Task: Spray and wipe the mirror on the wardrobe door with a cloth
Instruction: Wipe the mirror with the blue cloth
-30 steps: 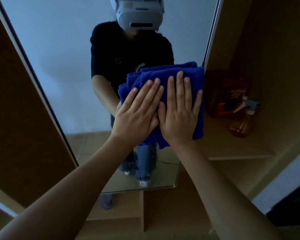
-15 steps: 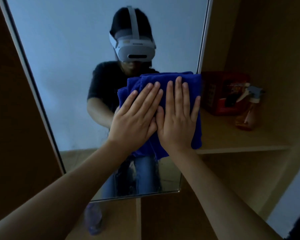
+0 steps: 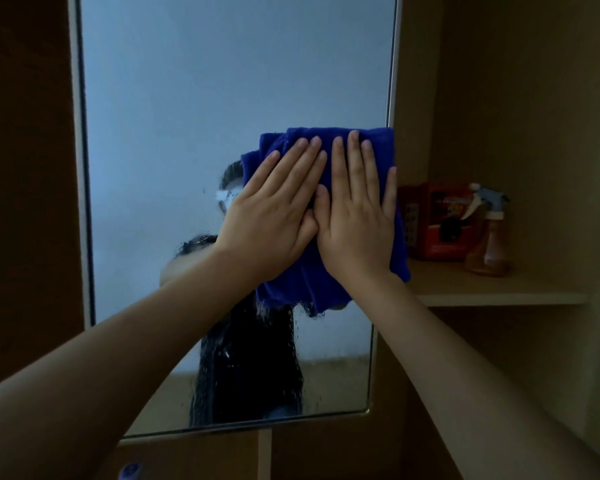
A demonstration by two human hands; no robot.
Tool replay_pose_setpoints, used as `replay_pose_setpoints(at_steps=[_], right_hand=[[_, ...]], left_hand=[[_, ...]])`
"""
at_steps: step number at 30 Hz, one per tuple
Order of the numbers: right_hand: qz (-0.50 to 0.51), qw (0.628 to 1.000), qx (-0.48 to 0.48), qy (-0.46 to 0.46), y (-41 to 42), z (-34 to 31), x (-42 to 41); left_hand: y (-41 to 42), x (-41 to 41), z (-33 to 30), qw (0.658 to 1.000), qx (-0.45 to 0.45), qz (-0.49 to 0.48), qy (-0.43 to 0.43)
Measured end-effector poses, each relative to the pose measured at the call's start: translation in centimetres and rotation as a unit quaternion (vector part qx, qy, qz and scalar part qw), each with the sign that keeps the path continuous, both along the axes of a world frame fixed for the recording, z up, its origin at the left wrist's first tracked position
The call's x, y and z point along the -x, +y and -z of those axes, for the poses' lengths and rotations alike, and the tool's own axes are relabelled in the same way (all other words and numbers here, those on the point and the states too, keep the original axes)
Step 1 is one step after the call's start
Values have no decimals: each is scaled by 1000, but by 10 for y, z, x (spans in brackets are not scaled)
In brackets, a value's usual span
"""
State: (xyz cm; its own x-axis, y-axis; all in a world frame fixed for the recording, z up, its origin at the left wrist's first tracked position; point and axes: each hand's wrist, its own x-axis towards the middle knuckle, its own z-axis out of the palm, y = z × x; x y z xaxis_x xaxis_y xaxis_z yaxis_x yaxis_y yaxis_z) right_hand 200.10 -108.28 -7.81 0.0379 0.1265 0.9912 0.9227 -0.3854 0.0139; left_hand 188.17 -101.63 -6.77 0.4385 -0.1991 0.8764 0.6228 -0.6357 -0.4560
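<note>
A tall mirror (image 3: 201,98) on the wardrobe door fills the middle of the view. A folded blue cloth (image 3: 381,143) lies flat against its right side, near the right frame edge. My left hand (image 3: 274,209) and my right hand (image 3: 357,216) press on the cloth side by side, fingers straight and pointing up. Wet streaks and droplets show on the glass below the cloth. An orange spray bottle (image 3: 487,244) with a grey trigger stands on the shelf to the right.
A red box (image 3: 433,220) sits on the wooden shelf (image 3: 499,292) beside the spray bottle. Wooden wardrobe panels (image 3: 25,168) flank the mirror on the left and right. A vertical divider stands below the mirror's bottom edge.
Both hands have slid the cloth upward along the mirror's right side. The view has tilted up, so the reflection sits lower, and wet streaks now show below the cloth.
</note>
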Motion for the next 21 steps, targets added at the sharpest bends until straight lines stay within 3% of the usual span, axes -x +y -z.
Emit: replay_pose_setpoints(at_steps=[21], right_hand=[[24, 996, 67, 52, -3, 149, 9]], left_hand=[[5, 6, 143, 997, 39, -3, 72]])
